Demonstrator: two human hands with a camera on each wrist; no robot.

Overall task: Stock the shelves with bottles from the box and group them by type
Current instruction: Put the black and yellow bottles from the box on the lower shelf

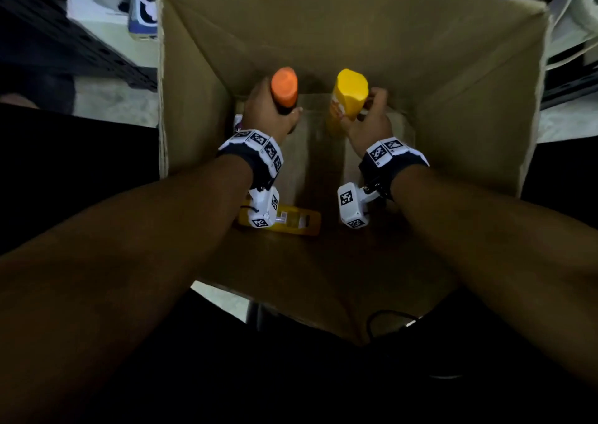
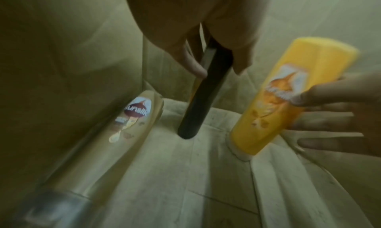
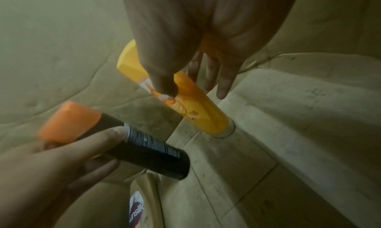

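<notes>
Both hands reach down into a tall cardboard box point(image 1: 469, 77). My left hand point(image 1: 268, 113) grips a black bottle with an orange cap point(image 1: 284, 85), its black body point(image 2: 204, 93) hanging just above the box floor. My right hand point(image 1: 367, 119) holds a yellow bottle point(image 1: 349, 97) between thumb and fingers; it leans with its lower end point(image 3: 216, 125) touching the floor. A beige Sunsilk bottle point(image 2: 128, 124) lies along the left wall. Another yellow bottle point(image 1: 297, 221) lies flat near the front, partly behind my left wrist camera.
Dark metal shelving point(image 1: 81, 45) stands to the left of the box. A blue-and-white package point(image 1: 144, 9) sits beyond the box's far left corner. A black cable point(image 1: 388, 320) runs by the box's near edge.
</notes>
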